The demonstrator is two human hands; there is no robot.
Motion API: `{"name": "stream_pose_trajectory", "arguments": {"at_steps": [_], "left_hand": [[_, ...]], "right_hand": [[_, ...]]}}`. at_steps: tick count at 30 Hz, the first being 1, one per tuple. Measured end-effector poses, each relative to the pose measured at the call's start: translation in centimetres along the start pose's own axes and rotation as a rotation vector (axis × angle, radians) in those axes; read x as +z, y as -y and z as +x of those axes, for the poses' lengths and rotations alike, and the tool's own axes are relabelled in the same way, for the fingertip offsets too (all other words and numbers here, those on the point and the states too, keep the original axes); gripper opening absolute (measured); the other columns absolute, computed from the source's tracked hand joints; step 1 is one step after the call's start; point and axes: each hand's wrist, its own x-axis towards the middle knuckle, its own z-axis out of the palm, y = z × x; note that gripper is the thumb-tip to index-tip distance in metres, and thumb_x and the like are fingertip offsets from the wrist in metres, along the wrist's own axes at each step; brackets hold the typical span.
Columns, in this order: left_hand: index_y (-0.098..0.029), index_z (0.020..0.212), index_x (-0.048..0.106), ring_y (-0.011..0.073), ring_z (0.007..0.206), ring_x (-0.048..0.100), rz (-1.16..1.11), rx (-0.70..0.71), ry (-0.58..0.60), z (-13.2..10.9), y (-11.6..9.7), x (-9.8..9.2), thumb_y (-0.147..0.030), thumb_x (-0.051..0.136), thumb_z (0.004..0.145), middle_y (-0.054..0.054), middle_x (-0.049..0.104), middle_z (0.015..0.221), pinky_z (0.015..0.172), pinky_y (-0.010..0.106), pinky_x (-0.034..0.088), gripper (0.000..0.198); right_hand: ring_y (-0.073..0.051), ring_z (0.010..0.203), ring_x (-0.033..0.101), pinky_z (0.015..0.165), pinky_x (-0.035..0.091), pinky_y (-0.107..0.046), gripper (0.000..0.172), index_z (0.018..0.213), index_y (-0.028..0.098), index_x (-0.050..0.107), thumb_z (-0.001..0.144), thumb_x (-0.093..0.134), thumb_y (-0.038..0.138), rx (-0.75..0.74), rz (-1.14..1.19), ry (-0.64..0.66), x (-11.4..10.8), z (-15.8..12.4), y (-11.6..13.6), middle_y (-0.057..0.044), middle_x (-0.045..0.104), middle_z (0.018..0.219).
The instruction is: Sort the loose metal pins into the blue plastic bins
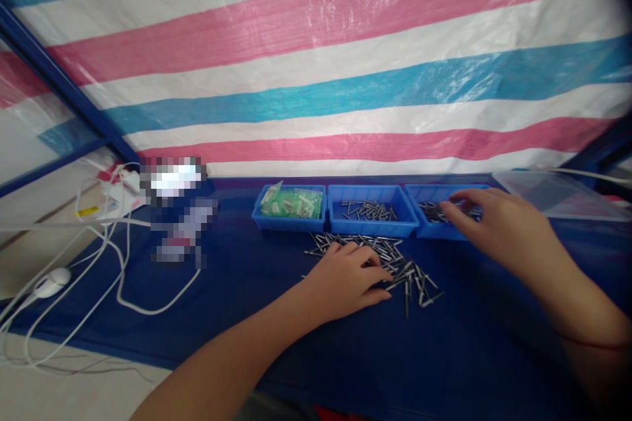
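A pile of metal rivets (419,283) lies on the blue table in front of three blue bins. My left hand (348,279) rests on the pile's near side, fingers bent and apart; I see nothing held in it. Over the right bin (442,230), which holds dark rivets, my right hand (498,220) has its thumb and fingers curved at the bin's opening; the fingertips are apart, with no held piece visible. The middle bin (372,227) contains silvery rivets. In the left bin (291,220) are green and clear packets.
White cables (123,302) and a white plug or adapter (52,283) lie at the left, near a power strip (118,200). Blurred items stand behind them. A clear plastic sheet or lid (557,194) is at the back right. A striped sheet (316,66) hangs behind the table (237,316).
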Motion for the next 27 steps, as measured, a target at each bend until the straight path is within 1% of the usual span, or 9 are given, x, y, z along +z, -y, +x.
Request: {"name": "stream_pose_trajectory", "arguments": {"at_steps": [2,4,8,10,12,16,19,22,27], "left_hand": [[-0.025,0.104,0.065,0.0173,0.095,0.054,0.033,0.009,-0.003,0.0,0.0,0.3,-0.039,0.054,0.091,0.003,0.059,0.106,0.079,0.031,0.039,0.022],[-0.024,0.099,0.066,0.0164,0.094,0.054,0.063,0.01,-0.019,0.1,-0.1,0.6,-0.037,0.052,0.092,0.002,0.06,0.103,0.077,0.031,0.037,0.019],[-0.022,0.091,0.064,0.0162,0.09,0.054,0.116,-0.013,-0.058,0.2,-0.3,1.2,-0.033,0.048,0.094,0.001,0.061,0.099,0.077,0.032,0.036,0.019],[-0.021,0.091,0.063,0.0167,0.089,0.054,0.111,-0.038,-0.079,0.3,-0.4,1.2,-0.032,0.048,0.094,0.002,0.061,0.098,0.077,0.032,0.037,0.019],[-0.02,0.091,0.062,0.0171,0.087,0.055,0.072,-0.086,-0.108,0.3,-0.4,1.0,-0.032,0.046,0.095,0.003,0.061,0.098,0.076,0.033,0.038,0.021],[-0.017,0.093,0.06,0.017,0.089,0.056,-0.154,-0.213,-0.258,0.6,-0.1,0.2,-0.027,0.041,0.097,0.005,0.061,0.097,0.079,0.03,0.042,0.022],[-0.016,0.092,0.059,0.0163,0.091,0.056,-0.385,-0.271,-0.395,0.8,0.1,0.0,-0.025,0.042,0.096,0.005,0.06,0.095,0.082,0.028,0.043,0.02],[-0.015,0.09,0.059,0.0152,0.087,0.056,-0.533,-0.325,-0.456,0.9,-0.1,0.2,-0.024,0.045,0.095,0.004,0.059,0.09,0.08,0.026,0.044,0.017],[-0.016,0.09,0.06,0.014,0.079,0.056,-0.676,-0.45,-0.48,0.9,-0.6,0.4,-0.026,0.046,0.094,0.003,0.061,0.086,0.074,0.025,0.043,0.018]], "right_hand": [[-0.025,0.075,0.061,0.068,0.043,-0.036,0.029,0.091,0.017,0.067,0.083,0.054,0.042,-0.028,-0.039,0.04,-0.1,0.0,1.1,-0.011,0.068,0.082],[-0.024,0.076,0.061,0.071,0.044,-0.035,0.028,0.091,0.018,0.067,0.084,0.053,0.042,-0.054,0.0,0.066,-0.3,-0.2,2.4,-0.009,0.069,0.083],[-0.025,0.082,0.061,0.079,0.044,-0.038,0.027,0.089,0.019,0.068,0.085,0.052,0.041,-0.093,0.076,0.052,-0.6,-0.7,4.4,-0.007,0.069,0.086],[-0.025,0.082,0.061,0.078,0.045,-0.038,0.025,0.088,0.019,0.068,0.085,0.053,0.038,-0.091,0.114,0.053,-0.8,-0.9,4.9,-0.007,0.069,0.085],[-0.024,0.082,0.062,0.074,0.045,-0.036,0.021,0.087,0.019,0.068,0.085,0.053,0.034,-0.075,0.186,0.098,-1.0,-1.0,5.1,-0.006,0.07,0.087],[-0.019,0.074,0.061,0.061,0.045,-0.031,0.023,0.093,0.022,0.067,0.083,0.056,0.04,-0.083,0.413,0.314,-1.2,-1.3,5.6,-0.004,0.069,0.089],[-0.018,0.073,0.061,0.06,0.047,-0.03,0.027,0.096,0.024,0.066,0.083,0.057,0.046,-0.089,0.577,0.43,-1.0,-1.7,6.5,-0.003,0.069,0.085],[-0.018,0.078,0.063,0.066,0.05,-0.029,0.022,0.09,0.024,0.067,0.084,0.059,0.044,-0.033,0.766,0.421,-0.7,-2.0,7.7,-0.002,0.07,0.085],[-0.016,0.074,0.067,0.068,0.055,-0.027,0.022,0.087,0.025,0.069,0.073,0.072,0.042,0.17,1.014,0.314,-0.4,-2.5,8.9,-0.002,0.072,0.081]]}}
